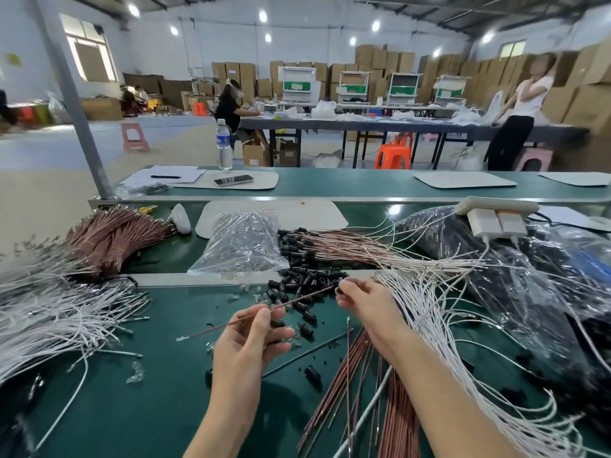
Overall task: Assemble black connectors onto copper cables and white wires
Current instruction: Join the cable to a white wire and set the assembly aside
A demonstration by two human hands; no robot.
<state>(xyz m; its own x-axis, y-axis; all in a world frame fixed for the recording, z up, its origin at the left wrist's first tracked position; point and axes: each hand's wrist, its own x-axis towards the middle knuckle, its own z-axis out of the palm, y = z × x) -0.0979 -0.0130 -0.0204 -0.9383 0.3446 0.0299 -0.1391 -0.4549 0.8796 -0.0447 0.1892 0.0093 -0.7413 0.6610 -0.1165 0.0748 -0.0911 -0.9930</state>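
My left hand (251, 338) pinches a thin copper cable (291, 303) between thumb and fingers, slanting up to the right. At its upper end my right hand (362, 304) pinches a small black connector (339, 290). Loose black connectors (302, 280) lie in a heap just beyond both hands. More copper cables (357, 388) lie under my right forearm. White wires (439, 312) fan out to the right, and a second mass of white wires (49, 315) covers the left of the green table (148, 408).
A clear plastic bag (241, 242) lies behind the connector heap, beside finished cables with black ends (330, 247). Bundled copper cables (112, 239) sit far left. Dark plastic bags (529, 276) and a white power strip (496, 213) fill the right. People work at distant tables.
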